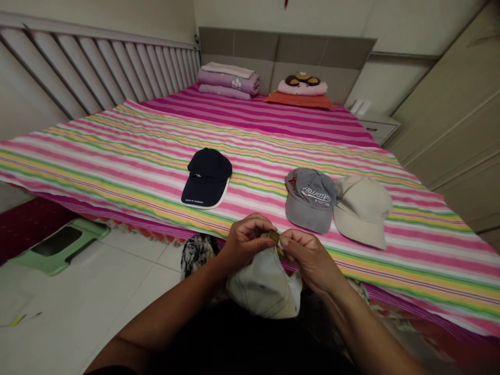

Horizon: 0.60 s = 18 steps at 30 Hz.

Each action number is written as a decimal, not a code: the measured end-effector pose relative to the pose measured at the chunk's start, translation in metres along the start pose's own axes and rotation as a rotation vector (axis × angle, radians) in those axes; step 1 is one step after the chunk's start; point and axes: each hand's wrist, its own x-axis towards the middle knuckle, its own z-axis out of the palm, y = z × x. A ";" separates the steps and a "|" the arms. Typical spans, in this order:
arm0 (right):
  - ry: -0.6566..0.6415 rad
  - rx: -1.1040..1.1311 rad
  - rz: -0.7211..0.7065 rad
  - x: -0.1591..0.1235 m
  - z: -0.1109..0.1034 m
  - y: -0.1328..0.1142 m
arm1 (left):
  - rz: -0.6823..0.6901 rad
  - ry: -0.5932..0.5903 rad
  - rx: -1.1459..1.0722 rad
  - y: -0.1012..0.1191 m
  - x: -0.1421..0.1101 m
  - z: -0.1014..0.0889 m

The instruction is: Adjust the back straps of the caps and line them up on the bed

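Left hand (246,242), right hand (312,260): fingers (287,245) pressed together, pinching metal strap buckle (274,237) on pale cap (262,285) by bed (410,271); small buckle could slip, dropping cap to floor (117,281).

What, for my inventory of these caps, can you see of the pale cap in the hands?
The pale cap is off-white, of what looks like cotton twill, with stitched panel seams. It is held in front of the edge of the striped bed, with its strap end uppermost; its brim cannot be made out. The left hand and right hand both grip it at the top, by a small brass-coloured buckle. Nothing but the hands visibly touches it.
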 end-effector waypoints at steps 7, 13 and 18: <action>0.153 0.017 -0.043 -0.003 0.011 0.005 | -0.172 0.143 -0.160 -0.003 -0.005 0.008; 0.217 0.090 -0.051 -0.006 0.020 0.012 | -0.276 0.249 -0.232 0.000 -0.008 0.017; 0.185 0.114 -0.053 -0.007 0.021 0.016 | -0.346 0.264 -0.296 -0.003 -0.009 0.017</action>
